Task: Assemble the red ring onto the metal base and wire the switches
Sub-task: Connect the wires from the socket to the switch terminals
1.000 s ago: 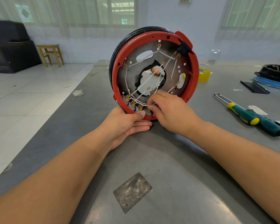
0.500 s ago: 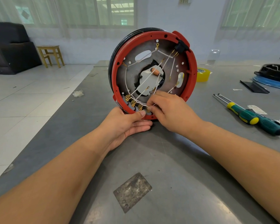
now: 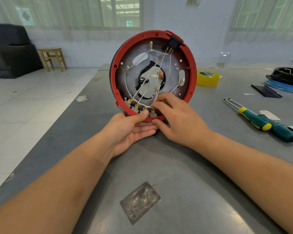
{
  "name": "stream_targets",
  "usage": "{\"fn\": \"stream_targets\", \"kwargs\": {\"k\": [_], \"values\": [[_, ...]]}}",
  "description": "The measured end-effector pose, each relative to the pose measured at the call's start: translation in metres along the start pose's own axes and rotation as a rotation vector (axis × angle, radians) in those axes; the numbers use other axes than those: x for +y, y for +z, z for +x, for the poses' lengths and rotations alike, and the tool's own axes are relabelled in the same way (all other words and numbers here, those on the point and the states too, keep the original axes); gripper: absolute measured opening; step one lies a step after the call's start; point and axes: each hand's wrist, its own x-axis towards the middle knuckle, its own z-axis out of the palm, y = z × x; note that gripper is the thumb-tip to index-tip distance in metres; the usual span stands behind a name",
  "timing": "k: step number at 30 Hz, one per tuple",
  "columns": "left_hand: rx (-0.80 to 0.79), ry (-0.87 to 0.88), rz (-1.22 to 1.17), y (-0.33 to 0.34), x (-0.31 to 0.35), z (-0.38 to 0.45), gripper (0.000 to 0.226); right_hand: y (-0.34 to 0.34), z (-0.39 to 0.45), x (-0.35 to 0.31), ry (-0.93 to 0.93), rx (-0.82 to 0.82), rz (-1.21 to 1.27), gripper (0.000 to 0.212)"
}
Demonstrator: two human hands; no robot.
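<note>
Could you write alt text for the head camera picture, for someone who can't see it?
Two hands hold a red ring on its metal base, upright on a grey table; the right hand pinches white wires. Screwdrivers lie to the right.

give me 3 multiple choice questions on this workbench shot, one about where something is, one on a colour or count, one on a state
1. Where does the yellow roll of tape lie?
A. on the grey metal table, beyond and to the right of the round assembly
B. on the wooden stool
C. in the left hand

2. How many brass spade terminals show in the row at the bottom of the red plastic ring?
A. one
B. four
C. nine

3. How is the round assembly standing?
A. flat on the table
B. hanging from a hook
C. upright on its edge, held by both hands

Answers:
1. A, the tape sits on the tabletop past the ring's right side.
2. B, four terminals stand side by side.
3. C, the left hand grips the lower rim and the right hand pinches the thin white wires there.
</note>
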Motion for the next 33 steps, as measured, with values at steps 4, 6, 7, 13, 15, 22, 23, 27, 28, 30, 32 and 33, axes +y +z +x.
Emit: {"fn": "stream_targets", "kwargs": {"k": [4,6,7,13,15,22,23,27,28,30,32,33], "values": [[-0.042,-0.028,0.047,-0.002,0.004,-0.002,0.042,0.0,-0.001,0.006,0.016,0.002,-0.034,0.049],[-0.039,-0.03,0.07,-0.005,0.007,-0.003,0.054,0.0,-0.001,0.009,0.013,0.032,-0.039,0.048],[-0.029,-0.027,0.089,-0.006,0.009,-0.003,0.06,0.0,-0.002,0.009,0.012,0.05,-0.046,0.048],[0.034,-0.037,0.16,-0.005,0.014,-0.005,0.066,0.003,-0.003,0.009,0.021,0.158,-0.085,0.049],[0.048,-0.069,0.186,-0.001,0.015,-0.008,0.065,0.004,-0.005,0.009,0.035,0.158,-0.062,0.05],[0.107,-0.221,0.306,0.007,0.021,-0.013,0.082,0.0,-0.009,0.01,0.094,0.199,0.04,0.046],[0.108,-0.253,0.325,0.008,0.021,-0.013,0.085,-0.001,-0.01,0.01,0.104,0.186,0.067,0.045],[0.057,-0.373,0.467,0.008,0.03,-0.022,0.096,-0.003,-0.013,0.011,0.146,0.131,0.142,0.045],[0.034,-0.388,0.569,0.007,0.034,-0.025,0.099,-0.003,-0.013,0.011,0.149,0.119,0.15,0.046],[0.031,-0.363,0.816,0.006,0.047,-0.03,0.096,-0.003,-0.013,0.01,0.15,0.101,0.161,0.046],[0.108,-0.16,1.026,0.007,0.06,-0.031,0.08,-0.003,-0.014,0.009,0.156,0.093,0.173,0.046],[0.166,0.018,1.095,0.007,0.065,-0.03,0.072,-0.002,-0.015,0.008,0.157,0.096,0.177,0.045]]}}
